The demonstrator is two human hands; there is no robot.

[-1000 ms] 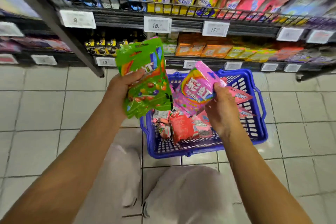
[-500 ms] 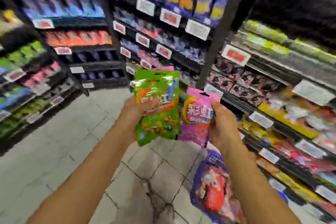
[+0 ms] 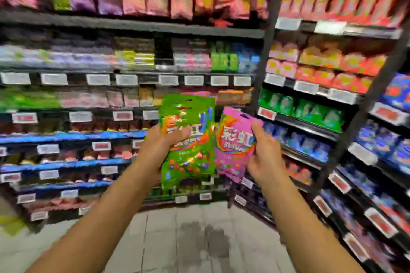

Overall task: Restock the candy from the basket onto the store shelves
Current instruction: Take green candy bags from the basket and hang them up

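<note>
- The left hand (image 3: 164, 144) is gripping a green candy bag (image 3: 188, 139), thumb curled across its front, holding it upright at chest height before the shelves (image 3: 133, 26)
- The right hand (image 3: 264, 153) is pinching a pink candy bag (image 3: 235, 142) along its right edge, thumb on the front, with more pink packs seeming to be fanned behind it
- The two bags are sitting side by side, edges touching or overlapping
- Blurred packets and price tags (image 3: 168, 80) are lining the shelves behind, above a tiled floor (image 3: 177, 239)
</note>
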